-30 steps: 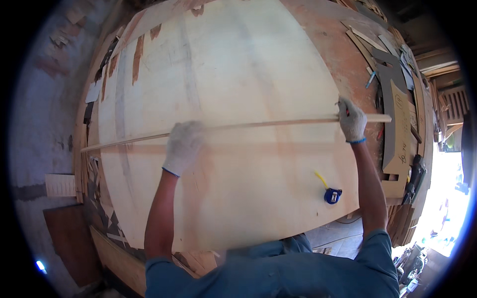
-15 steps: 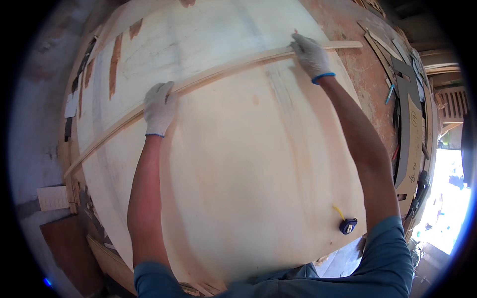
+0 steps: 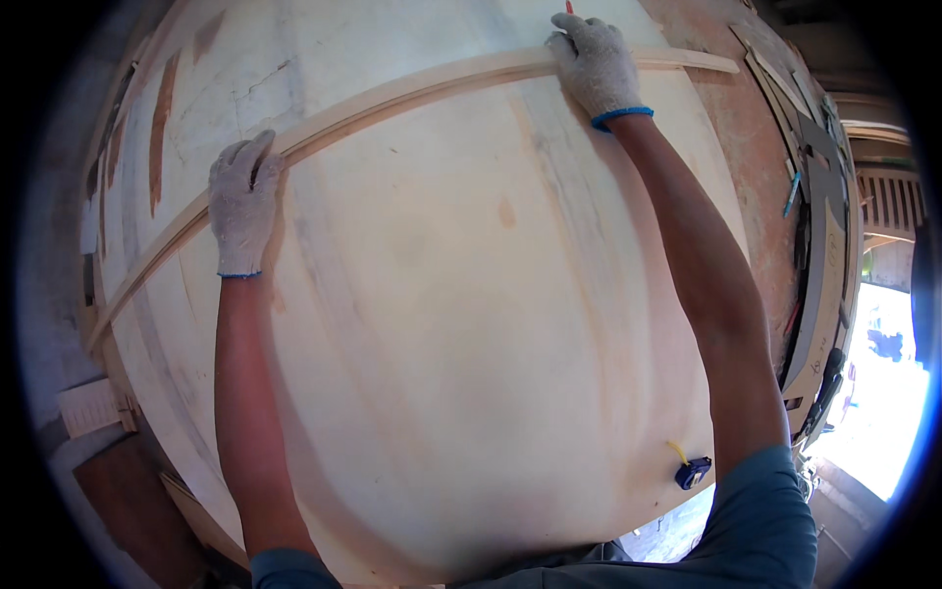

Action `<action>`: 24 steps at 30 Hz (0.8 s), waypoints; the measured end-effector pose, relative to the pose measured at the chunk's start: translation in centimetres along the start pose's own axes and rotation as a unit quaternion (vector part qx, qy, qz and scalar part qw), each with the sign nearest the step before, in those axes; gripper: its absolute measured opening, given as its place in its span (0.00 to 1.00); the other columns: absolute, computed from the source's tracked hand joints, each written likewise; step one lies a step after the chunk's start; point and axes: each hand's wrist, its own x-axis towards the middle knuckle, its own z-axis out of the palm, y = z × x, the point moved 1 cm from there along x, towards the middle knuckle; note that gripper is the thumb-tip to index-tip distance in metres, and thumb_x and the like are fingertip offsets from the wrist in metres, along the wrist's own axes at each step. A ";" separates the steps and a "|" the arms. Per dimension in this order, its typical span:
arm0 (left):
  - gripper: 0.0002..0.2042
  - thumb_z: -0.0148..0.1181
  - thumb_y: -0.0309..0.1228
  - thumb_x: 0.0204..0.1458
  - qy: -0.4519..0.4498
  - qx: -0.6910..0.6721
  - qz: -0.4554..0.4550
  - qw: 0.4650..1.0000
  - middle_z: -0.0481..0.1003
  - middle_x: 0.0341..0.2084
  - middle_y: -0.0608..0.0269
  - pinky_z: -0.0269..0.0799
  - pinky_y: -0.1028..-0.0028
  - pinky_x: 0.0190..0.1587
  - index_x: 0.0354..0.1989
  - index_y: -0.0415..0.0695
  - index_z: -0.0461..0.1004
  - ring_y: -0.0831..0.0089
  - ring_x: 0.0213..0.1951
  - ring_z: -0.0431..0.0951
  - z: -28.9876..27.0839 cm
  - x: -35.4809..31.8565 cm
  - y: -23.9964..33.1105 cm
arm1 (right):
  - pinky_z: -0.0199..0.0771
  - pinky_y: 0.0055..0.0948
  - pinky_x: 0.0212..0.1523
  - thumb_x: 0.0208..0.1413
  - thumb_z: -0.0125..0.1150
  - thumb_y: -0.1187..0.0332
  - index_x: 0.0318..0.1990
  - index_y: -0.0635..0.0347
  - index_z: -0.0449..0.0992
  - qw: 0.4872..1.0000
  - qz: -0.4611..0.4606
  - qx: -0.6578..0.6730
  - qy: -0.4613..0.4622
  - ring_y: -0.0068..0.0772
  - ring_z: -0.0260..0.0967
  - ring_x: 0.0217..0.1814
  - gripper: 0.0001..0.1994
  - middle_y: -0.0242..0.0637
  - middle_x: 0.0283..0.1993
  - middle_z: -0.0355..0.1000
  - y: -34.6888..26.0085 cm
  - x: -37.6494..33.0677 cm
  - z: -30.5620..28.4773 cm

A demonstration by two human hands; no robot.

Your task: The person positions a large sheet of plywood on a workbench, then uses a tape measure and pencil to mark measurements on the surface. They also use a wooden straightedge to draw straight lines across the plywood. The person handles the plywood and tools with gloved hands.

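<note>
A long, narrow wooden strip [image 3: 412, 91] lies slantwise across a large pale plywood sheet [image 3: 442, 324]. My left hand [image 3: 243, 206], in a white knit glove with a blue cuff, grips the strip left of the middle, its fingers bent over it. Towards the strip's far right end, my gloved right hand [image 3: 599, 74] rests on it with fingers closed. The tip of a thin red pencil [image 3: 569, 7] sticks up beyond those fingers; the rest is hidden. A dark blue tape measure [image 3: 693, 473] with a short yellow end out sits near the sheet's near right corner.
Brown torn patches [image 3: 163, 133] mark the sheet's far left. Beyond its right edge lie a reddish surface [image 3: 760, 147], a light-blue pen [image 3: 792, 194] and stacked board offcuts [image 3: 822, 285]. A brown panel [image 3: 132, 501] leans at the lower left.
My left hand has shifted left along the strip. The right hand is a little farther forward, and the strip sits farther up the sheet. The view has also moved slightly.
</note>
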 end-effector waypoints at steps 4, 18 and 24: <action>0.15 0.62 0.33 0.57 -0.013 0.001 -0.013 1.000 0.77 0.45 0.56 0.69 0.62 0.56 0.52 0.45 0.80 0.57 0.50 0.74 -0.3 0.0 0.3 | 0.72 0.50 0.51 0.61 0.58 0.60 0.51 0.52 0.80 1.000 0.002 0.015 0.006 0.55 0.72 0.48 0.14 0.46 0.42 0.77 0.2 -0.1 0.3; 0.15 0.61 0.32 0.59 -0.045 -0.032 -0.035 0.998 0.76 0.44 0.56 0.68 0.64 0.57 0.52 0.41 0.79 0.59 0.50 0.74 -0.9 -0.3 0.8 | 0.73 0.47 0.51 0.59 0.58 0.64 0.46 0.51 0.81 0.989 -0.084 -0.120 -0.014 0.49 0.72 0.50 0.11 0.36 0.47 0.78 -0.4 -0.3 -0.8; 0.15 0.60 0.33 0.60 -0.049 -0.044 -0.027 0.997 0.76 0.46 0.55 0.67 0.65 0.58 0.53 0.41 0.79 0.59 0.52 0.73 -0.6 -0.1 1.0 | 0.74 0.43 0.52 0.56 0.57 0.68 0.40 0.51 0.82 0.981 -0.125 -0.146 -0.009 0.43 0.72 0.52 0.08 0.29 0.54 0.76 1.6 -0.5 0.0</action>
